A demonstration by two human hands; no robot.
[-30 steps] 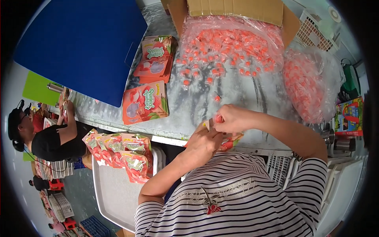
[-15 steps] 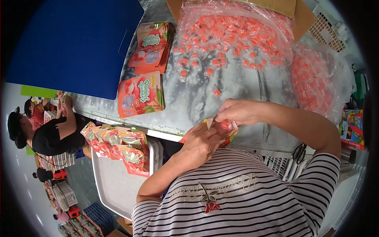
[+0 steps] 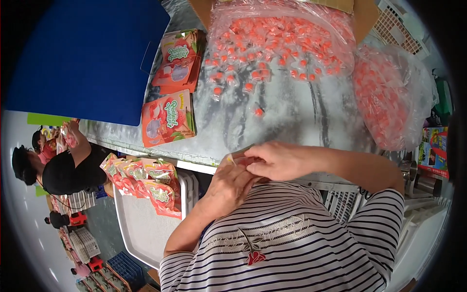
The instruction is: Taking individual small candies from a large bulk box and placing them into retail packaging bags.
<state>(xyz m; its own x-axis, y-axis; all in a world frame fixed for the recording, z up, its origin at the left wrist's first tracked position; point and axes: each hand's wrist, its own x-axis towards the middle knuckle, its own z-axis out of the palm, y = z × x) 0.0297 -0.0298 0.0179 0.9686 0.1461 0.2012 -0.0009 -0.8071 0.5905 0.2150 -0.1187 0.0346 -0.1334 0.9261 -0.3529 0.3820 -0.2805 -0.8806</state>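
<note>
Close to my body, at the table's front edge, my left hand (image 3: 226, 187) is wrapped round a small pink candy pouch (image 3: 238, 157), which is mostly hidden by my hands. My right hand (image 3: 278, 159) is over the pouch's mouth with its fingers bent down together; whether a candy is in them is hidden. A single wrapped red candy (image 3: 258, 112) lies on the table beyond my hands. Several more wrapped candies (image 3: 260, 75) are scattered farther off, before a large open clear bag of candies (image 3: 287, 44). To the left lie flat printed pouches (image 3: 169, 118) in a stack.
A second pouch stack (image 3: 177, 63) lies behind. Beside a blue panel (image 3: 87, 58) runs the table edge. Filled pouches (image 3: 163, 194) sit on a white tray (image 3: 146, 233) at lower left. Another candy bag (image 3: 382, 102) stands right. Co-workers (image 3: 68, 163) are far left.
My right hand has moved left and down over the pouch's mouth, and the wrapped candy seen at its fingers is out of sight. My left hand has shifted slightly left; the whole view has shifted a little.
</note>
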